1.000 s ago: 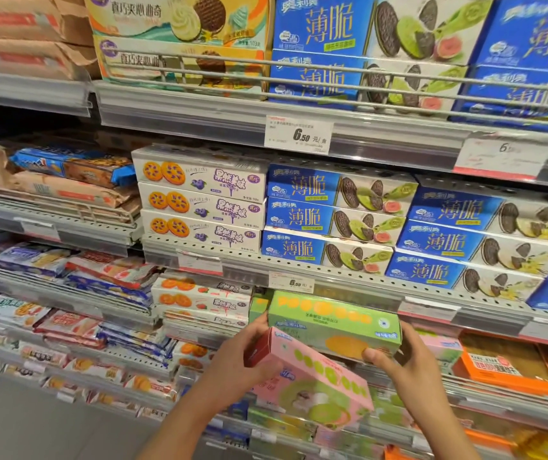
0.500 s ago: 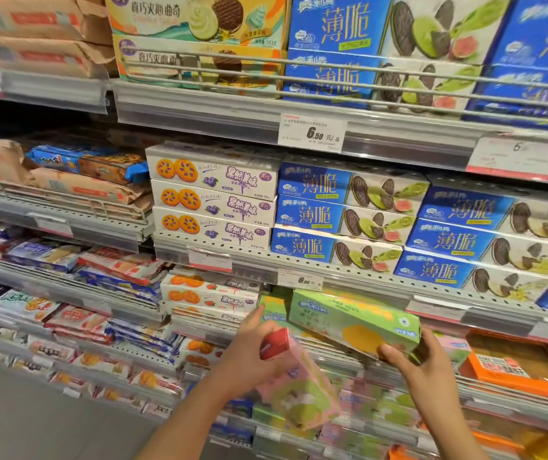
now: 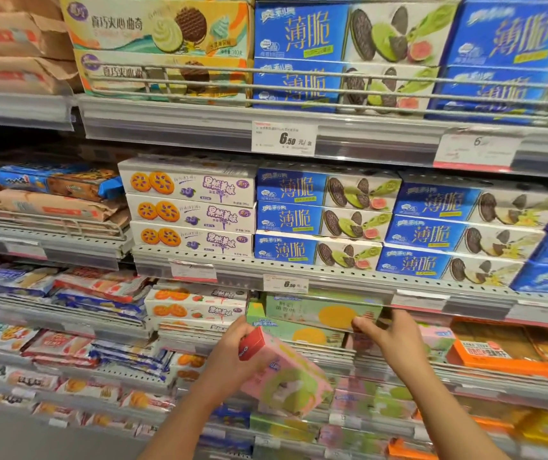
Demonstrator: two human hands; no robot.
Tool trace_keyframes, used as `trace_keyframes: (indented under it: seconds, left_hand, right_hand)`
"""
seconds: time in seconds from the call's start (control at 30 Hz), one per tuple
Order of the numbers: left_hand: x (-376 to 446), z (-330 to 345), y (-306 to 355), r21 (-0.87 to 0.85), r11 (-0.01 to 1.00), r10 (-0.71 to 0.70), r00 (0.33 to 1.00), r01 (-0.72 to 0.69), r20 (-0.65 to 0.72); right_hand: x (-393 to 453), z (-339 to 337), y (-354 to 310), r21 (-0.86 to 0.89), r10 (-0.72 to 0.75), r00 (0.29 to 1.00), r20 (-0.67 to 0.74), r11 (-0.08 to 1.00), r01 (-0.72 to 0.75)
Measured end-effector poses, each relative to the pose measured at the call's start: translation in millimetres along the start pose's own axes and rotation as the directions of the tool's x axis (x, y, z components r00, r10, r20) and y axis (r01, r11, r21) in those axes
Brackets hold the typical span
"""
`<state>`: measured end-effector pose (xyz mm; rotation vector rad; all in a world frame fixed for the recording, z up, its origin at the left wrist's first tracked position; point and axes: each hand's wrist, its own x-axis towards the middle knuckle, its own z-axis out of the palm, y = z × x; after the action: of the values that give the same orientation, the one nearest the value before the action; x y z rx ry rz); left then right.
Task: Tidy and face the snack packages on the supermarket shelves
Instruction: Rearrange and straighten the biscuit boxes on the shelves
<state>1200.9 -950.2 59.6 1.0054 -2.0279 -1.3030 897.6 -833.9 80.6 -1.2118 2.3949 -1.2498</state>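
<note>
Two boxes in play: the green box (image 3: 319, 312) is now sitting on the third shelf atop another green one, while the pink box (image 3: 282, 376) is hanging tilted in front of the lower shelves.
Right hand: the right hand (image 3: 390, 336) is pinching the green box's right end, fingers curled on it, nudging it into line.
Left hand: the left hand (image 3: 236, 356) is gripping the pink box by its red end, holding it off the shelf.
What has changed: a second ago the green box was being held in the air below the shelf rail (image 3: 349, 277); it is now tucked under it, face forward.
Meaning for the task: the green box is looking nearly faced; the pink one is probably waiting its turn.
Surroundings: blue cookie boxes (image 3: 322, 217) are standing stacked on the shelf above, beside purple-print boxes (image 3: 193, 210).
</note>
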Motion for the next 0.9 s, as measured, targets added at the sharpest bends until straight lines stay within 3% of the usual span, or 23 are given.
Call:
trace_keyframes:
  seconds: [0.17, 0.37, 0.57, 0.9]
  left_hand:
    - [1, -1, -8, -0.039, 0.999, -0.020, 1.000, 0.021, 0.024]
    - [1, -1, -10, -0.035, 0.996, -0.077, 0.997, 0.078, 0.022]
    - [4, 0, -4, 0.056, 0.995, -0.080, 0.996, 0.078, 0.029]
    - [5, -2, -9, 0.134, 0.991, 0.027, 0.999, -0.022, -0.036]
  right_hand:
    - [13, 11, -6, -0.026, -0.006, 0.998, 0.066, 1.000, 0.008]
    - [16, 19, -6, -0.052, -0.023, 0.999, 0.041, 0.998, 0.025]
    - [16, 31, -11, -0.031, -0.035, 0.999, 0.036, 0.999, 0.036]
    - [15, 23, -6, -0.039, -0.042, 0.997, 0.059, 0.998, 0.044]
